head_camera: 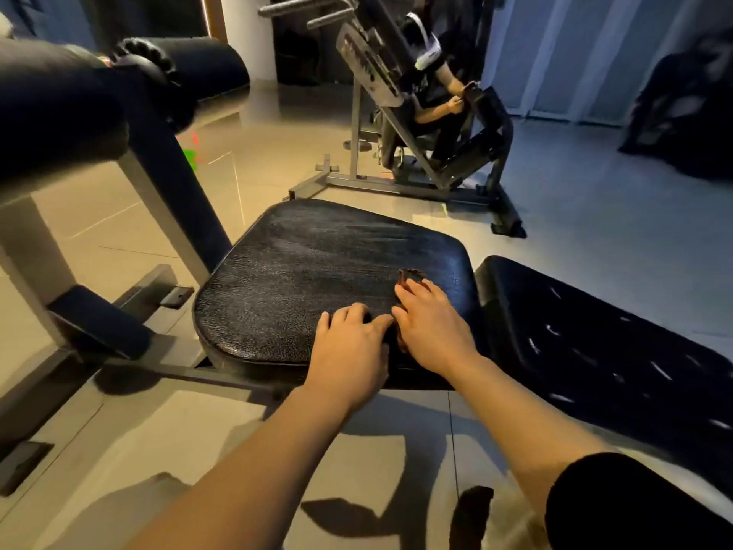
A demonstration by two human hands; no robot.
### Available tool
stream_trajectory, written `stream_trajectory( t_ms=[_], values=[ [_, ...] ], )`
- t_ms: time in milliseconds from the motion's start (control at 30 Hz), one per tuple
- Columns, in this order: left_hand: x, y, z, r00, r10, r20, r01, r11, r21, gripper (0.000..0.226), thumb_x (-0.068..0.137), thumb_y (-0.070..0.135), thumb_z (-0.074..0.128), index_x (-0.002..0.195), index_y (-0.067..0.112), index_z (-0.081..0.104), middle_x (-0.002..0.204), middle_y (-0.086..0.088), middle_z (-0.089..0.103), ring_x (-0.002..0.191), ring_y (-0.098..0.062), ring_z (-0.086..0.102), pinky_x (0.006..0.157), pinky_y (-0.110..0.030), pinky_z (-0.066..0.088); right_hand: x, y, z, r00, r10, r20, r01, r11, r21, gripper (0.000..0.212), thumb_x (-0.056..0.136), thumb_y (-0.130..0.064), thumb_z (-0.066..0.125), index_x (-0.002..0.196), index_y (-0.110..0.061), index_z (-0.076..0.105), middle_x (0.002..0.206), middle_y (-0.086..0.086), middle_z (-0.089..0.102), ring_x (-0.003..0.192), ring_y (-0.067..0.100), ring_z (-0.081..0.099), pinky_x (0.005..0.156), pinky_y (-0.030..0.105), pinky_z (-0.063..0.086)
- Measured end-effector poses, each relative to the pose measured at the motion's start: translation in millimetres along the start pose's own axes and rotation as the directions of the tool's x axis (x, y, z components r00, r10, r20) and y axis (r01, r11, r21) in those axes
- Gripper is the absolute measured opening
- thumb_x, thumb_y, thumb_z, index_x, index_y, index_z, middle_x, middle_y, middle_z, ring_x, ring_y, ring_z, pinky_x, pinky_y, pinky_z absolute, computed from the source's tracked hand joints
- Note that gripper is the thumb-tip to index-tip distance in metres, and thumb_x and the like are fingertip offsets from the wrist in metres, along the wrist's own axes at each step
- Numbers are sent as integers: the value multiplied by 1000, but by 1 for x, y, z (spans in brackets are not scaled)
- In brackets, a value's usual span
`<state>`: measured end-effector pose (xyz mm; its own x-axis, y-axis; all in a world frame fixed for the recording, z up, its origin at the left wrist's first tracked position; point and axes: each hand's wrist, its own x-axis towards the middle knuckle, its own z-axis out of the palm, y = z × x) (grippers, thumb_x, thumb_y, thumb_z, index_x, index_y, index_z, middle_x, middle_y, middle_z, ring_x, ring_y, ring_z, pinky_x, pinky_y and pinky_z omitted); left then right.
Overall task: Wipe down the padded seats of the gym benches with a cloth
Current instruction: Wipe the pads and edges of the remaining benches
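Note:
A black padded seat [317, 279] with a grained surface lies in the middle of the view. My right hand [430, 331] presses flat on a dark brownish cloth [410, 276] at the seat's near right part. Only the cloth's edges show, past my fingertips and between my hands. My left hand [351, 347] rests on the pad right beside it, its fingertips bent down onto the surface and its thumb touching the right hand. A second black pad [595, 351], scuffed with pale marks, adjoins the seat on the right.
Black roller pads [59, 105] on a grey frame [166, 216] rise at the left. A person sits at another machine [416, 113] across the tiled floor [595, 212]. A dark bulky shape [686, 113] stands at the far right.

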<state>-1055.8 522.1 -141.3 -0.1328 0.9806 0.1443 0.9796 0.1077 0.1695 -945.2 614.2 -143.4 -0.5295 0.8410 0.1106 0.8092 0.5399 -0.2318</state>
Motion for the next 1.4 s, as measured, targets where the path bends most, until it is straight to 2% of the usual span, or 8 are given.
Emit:
stream_trajectory(
  t_ms=[133,367,700,900,967,1100,1167,1400],
  values=[
    [12,21,10,999,51,17,-51,998,-26,45,95,30,46,140,23,42,142,-7,39,133,-27,34,115,-45,20,-11,22,-2,992,123,-2,-123,992,18,51,105,-37,30,153,-19,26,160,1,22,149,22,8,121,38,14],
    [36,11,12,999,31,-40,-33,999,-33,39,95,30,44,133,20,47,140,-5,41,132,-25,35,114,-40,19,8,19,1,989,147,-10,-147,986,-80,55,103,-41,31,153,-21,21,158,2,26,146,24,17,120,40,18],
    [78,2,22,994,72,-79,-77,995,-62,38,93,33,48,128,19,52,134,-5,46,126,-25,40,110,-37,27,86,52,6,976,215,-43,-216,976,-3,54,102,-40,32,151,-18,28,156,6,30,144,26,22,116,41,22],
    [88,-33,8,997,5,-80,-13,996,-89,40,93,31,52,130,15,53,137,-6,42,124,-26,41,104,-34,35,119,62,6,915,398,-59,-401,915,-49,53,102,-38,30,149,-15,30,154,8,32,141,29,25,116,43,23],
    [90,-43,5,995,-29,-92,20,995,-93,41,92,29,54,130,14,54,137,-8,44,123,-28,42,104,-37,36,125,41,10,942,329,-60,-333,940,-78,52,101,-38,30,147,-14,33,153,9,33,141,29,25,117,46,20],
    [94,-48,3,987,-103,-123,82,983,-161,31,86,15,53,115,4,57,126,-14,51,115,-33,49,98,-39,40,121,-22,24,990,-136,-40,133,988,-76,48,103,-35,29,146,-14,35,153,7,34,142,27,24,118,45,18],
    [95,-49,2,984,-130,-119,109,979,-173,30,87,16,54,115,5,56,128,-13,50,116,-32,47,98,-37,39,123,-22,22,984,-176,0,175,984,-39,50,104,-36,29,149,-17,32,157,4,30,145,25,19,120,43,15],
    [86,-75,-5,991,-104,-90,95,991,-96,38,91,32,56,124,13,55,135,-5,45,124,-25,40,104,-34,34,139,49,9,967,236,-100,-241,969,-51,44,102,-34,32,135,-11,49,145,10,45,136,29,35,114,42,23]
  ],
)
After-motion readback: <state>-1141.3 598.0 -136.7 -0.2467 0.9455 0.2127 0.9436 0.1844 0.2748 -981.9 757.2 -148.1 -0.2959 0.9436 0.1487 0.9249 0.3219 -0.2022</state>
